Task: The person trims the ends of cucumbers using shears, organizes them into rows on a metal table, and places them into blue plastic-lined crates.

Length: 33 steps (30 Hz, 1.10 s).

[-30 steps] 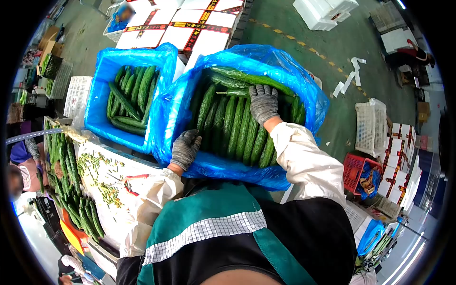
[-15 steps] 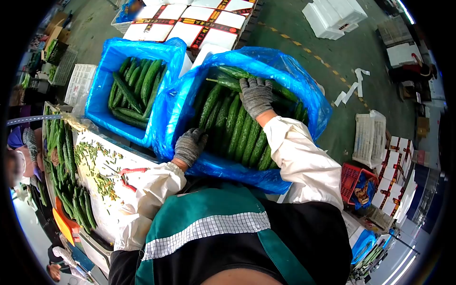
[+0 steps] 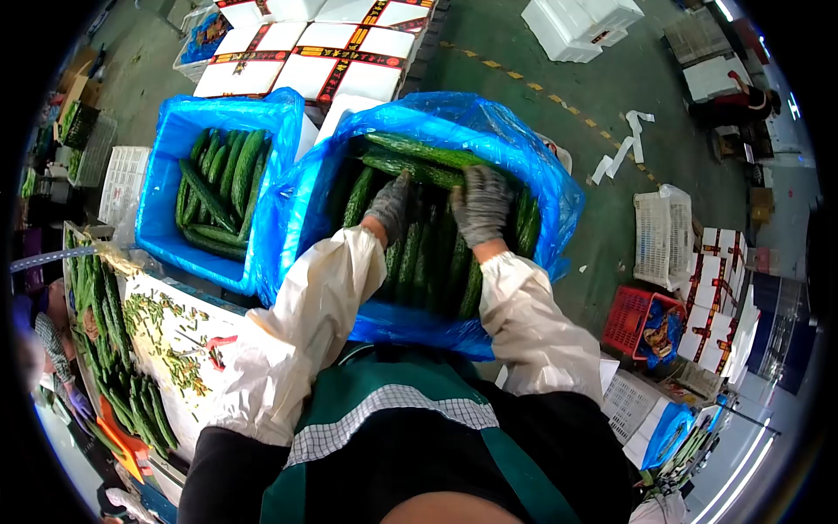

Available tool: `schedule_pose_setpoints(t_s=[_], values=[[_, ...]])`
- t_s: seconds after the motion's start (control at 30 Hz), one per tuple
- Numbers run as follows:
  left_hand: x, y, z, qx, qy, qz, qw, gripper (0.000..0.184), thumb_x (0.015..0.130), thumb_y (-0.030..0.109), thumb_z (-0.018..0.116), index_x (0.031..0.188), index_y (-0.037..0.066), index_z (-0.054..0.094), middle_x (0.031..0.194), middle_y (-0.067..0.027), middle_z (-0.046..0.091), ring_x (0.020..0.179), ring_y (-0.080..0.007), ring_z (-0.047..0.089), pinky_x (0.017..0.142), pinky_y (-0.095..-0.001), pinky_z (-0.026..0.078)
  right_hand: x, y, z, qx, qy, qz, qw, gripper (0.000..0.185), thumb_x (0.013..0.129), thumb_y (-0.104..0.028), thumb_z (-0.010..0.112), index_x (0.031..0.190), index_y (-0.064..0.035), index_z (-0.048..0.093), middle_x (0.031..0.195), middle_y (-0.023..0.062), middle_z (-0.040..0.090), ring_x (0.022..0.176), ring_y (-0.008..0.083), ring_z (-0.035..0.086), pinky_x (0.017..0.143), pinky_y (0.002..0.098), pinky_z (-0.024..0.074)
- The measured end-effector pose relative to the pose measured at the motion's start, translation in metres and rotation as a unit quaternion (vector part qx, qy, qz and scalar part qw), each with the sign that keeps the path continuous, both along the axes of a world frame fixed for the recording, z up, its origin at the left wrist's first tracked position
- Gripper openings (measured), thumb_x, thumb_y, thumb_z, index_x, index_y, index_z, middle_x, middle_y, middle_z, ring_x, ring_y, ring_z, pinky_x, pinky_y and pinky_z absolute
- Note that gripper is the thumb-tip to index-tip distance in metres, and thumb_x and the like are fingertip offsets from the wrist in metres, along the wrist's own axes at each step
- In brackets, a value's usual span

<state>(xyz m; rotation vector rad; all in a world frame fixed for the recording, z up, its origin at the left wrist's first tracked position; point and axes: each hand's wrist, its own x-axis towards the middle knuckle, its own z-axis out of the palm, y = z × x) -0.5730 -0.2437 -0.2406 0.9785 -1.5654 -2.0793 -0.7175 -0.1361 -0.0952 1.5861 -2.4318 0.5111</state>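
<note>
Both hands wear grey knit gloves and are inside a large crate lined with blue plastic (image 3: 305, 196), over rows of long green cucumbers (image 3: 408, 262). My left hand (image 3: 390, 210) has its fingers closed together at the near side of a crosswise cucumber (image 3: 401, 164). My right hand (image 3: 483, 205) curls its fingers over the right end of that same cucumber. Another cucumber (image 3: 419, 148) lies crosswise just behind it along the far wall. Fingertips of both hands are partly hidden among the cucumbers.
Left of the crate stands a smaller blue-lined crate (image 3: 148, 196) of cucumbers. A cutting table (image 3: 188, 406) holds cut pieces, red-handled pliers or cutters (image 3: 218, 345) and more cucumbers. Taped white foam boxes (image 3: 301, 52) are stacked behind. A co-worker's gloved hand (image 3: 80, 402) shows at far left.
My left hand has moved from the crate's near left rim inward and up to the crosswise cucumber. My right hand has shifted slightly down and curled its fingers. The view has shifted a little.
</note>
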Motion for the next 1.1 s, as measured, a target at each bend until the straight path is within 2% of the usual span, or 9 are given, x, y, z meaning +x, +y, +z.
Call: schedule_pose_setpoints(t_s=[0.03,0.1,0.17,0.27,0.37,0.6,0.77,0.97,1.1], values=[[-0.011,-0.005,0.013,-0.050,-0.028,0.007,0.998,0.045,0.083,0.045,0.052,0.111,0.010,0.046,0.098,-0.0099,0.052,0.080,-0.0256,0.051,0.072,-0.0399,0.045,-0.011,0.008,-0.004,-0.023,-0.008,-0.028,0.999,0.045,0.072,-0.026,0.058,0.113,-0.0094,0.051,0.114,0.0136,0.048,0.108,0.0317,0.040,0.090,0.0465,0.0324],[-0.024,-0.013,0.051,0.437,0.076,0.125,0.888,0.048,0.081,0.050,0.051,0.108,0.010,0.049,0.099,-0.0114,0.053,0.079,-0.0263,0.051,0.067,-0.0422,0.045,-0.031,0.021,-0.010,0.028,-0.033,-0.068,0.997,0.051,0.071,-0.026,0.059,0.117,-0.0065,0.047,0.119,0.0162,0.043,0.112,0.0342,0.037,0.094,0.0467,0.0288],[-0.033,-0.006,0.118,0.441,0.009,0.186,0.878,0.051,0.080,0.054,0.050,0.107,0.010,0.052,0.104,-0.0120,0.054,0.085,-0.0272,0.050,0.071,-0.0439,0.044,-0.038,0.023,-0.006,0.077,-0.057,-0.114,0.989,0.058,0.069,-0.026,0.059,0.121,-0.0036,0.043,0.125,0.0187,0.038,0.115,0.0367,0.034,0.098,0.0469,0.0253],[-0.047,-0.006,0.091,0.436,0.169,0.219,0.856,0.059,0.079,0.057,0.048,0.116,0.012,0.050,0.114,-0.0089,0.052,0.099,-0.0304,0.047,0.083,-0.0453,0.040,-0.035,0.011,0.010,0.211,-0.124,-0.150,0.958,0.077,0.068,-0.027,0.061,0.132,-0.0027,0.026,0.134,0.0216,0.027,0.124,0.0376,0.026,0.104,0.0443,0.0197],[-0.047,-0.003,0.126,0.436,0.182,0.206,0.857,0.063,0.077,0.058,0.050,0.122,0.013,0.046,0.122,-0.0081,0.048,0.108,-0.0309,0.043,0.090,-0.0475,0.036,-0.034,0.000,0.024,0.244,-0.125,-0.167,0.947,0.079,0.069,-0.030,0.062,0.133,-0.0028,0.025,0.136,0.0214,0.024,0.125,0.0374,0.025,0.104,0.0427,0.0206],[-0.063,-0.018,0.075,0.478,0.109,0.311,0.814,0.076,0.065,0.057,0.066,0.121,0.010,0.044,0.120,-0.0091,0.048,0.101,-0.0276,0.049,0.084,-0.0410,0.043,-0.038,0.010,0.034,0.229,-0.139,-0.070,0.961,0.066,0.067,-0.031,0.064,0.124,-0.0075,0.040,0.128,0.0202,0.035,0.120,0.0372,0.031,0.100,0.0440,0.0266],[-0.070,-0.024,0.048,0.424,0.037,0.352,0.833,0.058,0.078,0.054,0.052,0.123,0.017,0.045,0.122,-0.0056,0.049,0.108,-0.0293,0.044,0.091,-0.0471,0.035,-0.041,0.022,0.032,0.182,-0.058,0.000,0.982,0.063,0.069,-0.033,0.063,0.123,-0.0077,0.042,0.124,0.0199,0.039,0.114,0.0362,0.037,0.097,0.0423,0.0314],[-0.074,-0.030,0.028,0.412,0.004,0.422,0.807,0.087,0.060,0.042,0.076,0.127,0.004,0.034,0.121,-0.0147,0.045,0.103,-0.0270,0.049,0.084,-0.0407,0.044,-0.051,-0.005,0.033,0.233,-0.146,-0.010,0.961,0.068,0.075,-0.050,0.057,0.124,-0.0055,0.043,0.123,0.0236,0.041,0.113,0.0372,0.040,0.097,0.0423,0.0315],[-0.071,-0.027,0.024,0.418,0.090,0.406,0.807,0.090,0.058,0.039,0.078,0.127,0.002,0.033,0.122,-0.0161,0.045,0.101,-0.0274,0.051,0.083,-0.0397,0.045,-0.049,-0.021,0.028,0.309,-0.209,-0.053,0.926,0.090,0.072,-0.067,0.045,0.132,-0.0019,0.028,0.134,0.0245,0.027,0.121,0.0375,0.031,0.100,0.0428,0.0276]])
